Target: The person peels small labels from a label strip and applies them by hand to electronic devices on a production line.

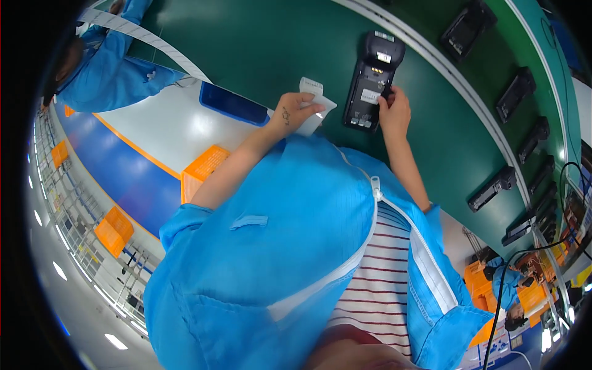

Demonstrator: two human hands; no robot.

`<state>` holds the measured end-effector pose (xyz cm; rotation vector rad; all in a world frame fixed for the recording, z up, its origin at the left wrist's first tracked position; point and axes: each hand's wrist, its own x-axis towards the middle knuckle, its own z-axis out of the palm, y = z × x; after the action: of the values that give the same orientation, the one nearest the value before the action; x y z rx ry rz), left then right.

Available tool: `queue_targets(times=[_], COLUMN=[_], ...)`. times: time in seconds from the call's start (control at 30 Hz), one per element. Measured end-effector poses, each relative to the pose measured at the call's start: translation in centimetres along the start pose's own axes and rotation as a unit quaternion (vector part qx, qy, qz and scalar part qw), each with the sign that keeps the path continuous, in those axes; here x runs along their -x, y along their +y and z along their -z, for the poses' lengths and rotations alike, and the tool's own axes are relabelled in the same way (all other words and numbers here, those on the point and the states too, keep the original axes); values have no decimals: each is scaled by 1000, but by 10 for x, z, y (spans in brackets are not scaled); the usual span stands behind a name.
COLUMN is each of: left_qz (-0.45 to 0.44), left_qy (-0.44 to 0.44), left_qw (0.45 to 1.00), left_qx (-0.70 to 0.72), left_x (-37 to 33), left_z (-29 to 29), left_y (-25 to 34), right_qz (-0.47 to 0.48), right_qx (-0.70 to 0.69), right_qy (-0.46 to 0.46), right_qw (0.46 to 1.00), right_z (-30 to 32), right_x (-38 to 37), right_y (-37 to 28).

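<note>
My left hand [296,113] pinches a curling strip of white label paper [309,125] left of a black handheld device. That handheld device [374,69] lies on the green tabletop with its open back facing up, showing a battery bay with gold contacts. A small white sticker [369,96] is in the bay. My right hand [394,112] reaches in from the right, its thumb and finger closed at the sticker's right edge. Whether the sticker is fully stuck down cannot be made out.
More black devices [515,94] stand along the green line at the right, past a metal rail [459,83]. A blue tray [234,103] is left of my left arm, with an orange bin [206,165] below it. A co-worker's blue sleeve [126,80] shows at upper left. A black cable [524,251] hangs at right.
</note>
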<state>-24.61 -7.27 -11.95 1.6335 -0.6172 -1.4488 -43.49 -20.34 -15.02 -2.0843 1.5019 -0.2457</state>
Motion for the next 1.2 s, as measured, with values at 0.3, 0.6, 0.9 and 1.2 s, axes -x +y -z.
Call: queue_targets(times=[0.3, 0.6, 0.9, 1.2], left_qz=[-49, -45, -10, -35], left_qy=[11, 96, 105, 48], left_qw=[997, 994, 971, 975], left_qx=[-52, 42, 216, 215], left_x=[0, 35, 38, 29], left_z=[29, 60, 63, 59], left_y=[24, 29, 25, 34], right_qz=[-40, 0, 154, -84], right_qx=[-278, -467, -127, 156], right_qy=[-41, -11, 267, 228], right_qw=[959, 884, 943, 957], right_z=[-12, -65, -30, -25], right_x=[-24, -241, -293, -291], right_y=[-23, -146, -131, -104])
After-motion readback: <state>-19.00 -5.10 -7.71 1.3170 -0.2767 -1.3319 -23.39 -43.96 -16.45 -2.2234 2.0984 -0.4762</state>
